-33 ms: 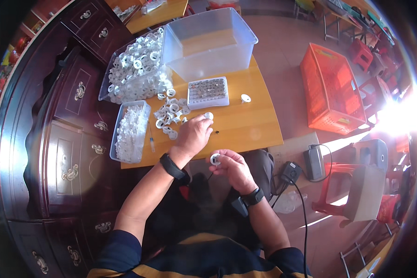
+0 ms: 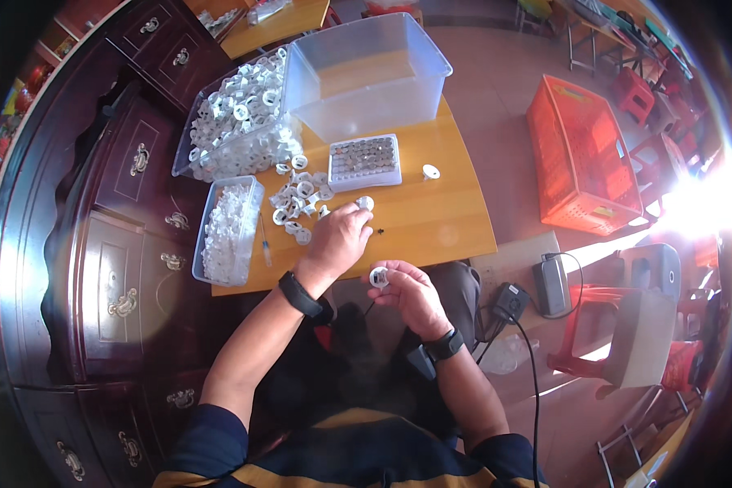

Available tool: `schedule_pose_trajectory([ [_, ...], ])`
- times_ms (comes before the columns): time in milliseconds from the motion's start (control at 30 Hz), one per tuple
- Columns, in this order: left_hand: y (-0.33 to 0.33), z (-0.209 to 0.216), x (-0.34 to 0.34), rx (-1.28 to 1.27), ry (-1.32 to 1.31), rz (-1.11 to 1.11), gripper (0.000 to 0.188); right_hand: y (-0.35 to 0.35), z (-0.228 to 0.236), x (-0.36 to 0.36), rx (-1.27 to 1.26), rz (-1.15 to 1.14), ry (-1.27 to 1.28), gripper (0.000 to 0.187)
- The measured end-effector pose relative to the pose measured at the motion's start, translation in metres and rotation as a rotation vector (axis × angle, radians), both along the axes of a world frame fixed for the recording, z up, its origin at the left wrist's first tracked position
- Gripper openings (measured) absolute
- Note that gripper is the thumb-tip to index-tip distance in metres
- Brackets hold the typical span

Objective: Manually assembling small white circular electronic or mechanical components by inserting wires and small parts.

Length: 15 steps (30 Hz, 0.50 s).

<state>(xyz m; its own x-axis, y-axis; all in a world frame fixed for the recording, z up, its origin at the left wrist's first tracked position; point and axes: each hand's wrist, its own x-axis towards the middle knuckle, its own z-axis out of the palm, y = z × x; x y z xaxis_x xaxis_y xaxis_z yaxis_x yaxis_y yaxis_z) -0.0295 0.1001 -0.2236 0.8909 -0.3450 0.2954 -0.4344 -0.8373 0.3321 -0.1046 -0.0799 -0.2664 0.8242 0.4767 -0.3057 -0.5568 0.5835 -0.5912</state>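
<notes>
Over the near part of the wooden table, my left hand is closed, with a white round plastic piece at its fingertips. My right hand pinches another white round plastic piece with a dark centre, just off the table's front edge. A tiny black part lies right of my left fingers. Beyond that hand is a white tray of small silvery parts, with a heap of white ring-shaped pieces to its left. One white disc-topped piece lies apart on the right.
A clear bin of white plastic pieces and a large clear box stand behind. At left are a tub of small whitish parts and a slim blue-ended tool. Dark drawers flank the table; an orange crate stands right.
My hands stay almost in place. The white piece in my right hand has shifted very slightly.
</notes>
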Motion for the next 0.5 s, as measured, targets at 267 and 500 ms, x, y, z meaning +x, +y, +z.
schedule_pose_trajectory([
  [267, 0.004, 0.003, -0.063, -0.041, -0.023, -0.032, 0.029, -0.005, -0.003, 0.001, 0.040, -0.072, 0.032, 0.028],
  [500, 0.011, -0.010, -0.082, 0.000, -0.134, -0.075, 0.028, -0.004, -0.010, 0.001, 0.096, -0.080, 0.020, 0.029],
])
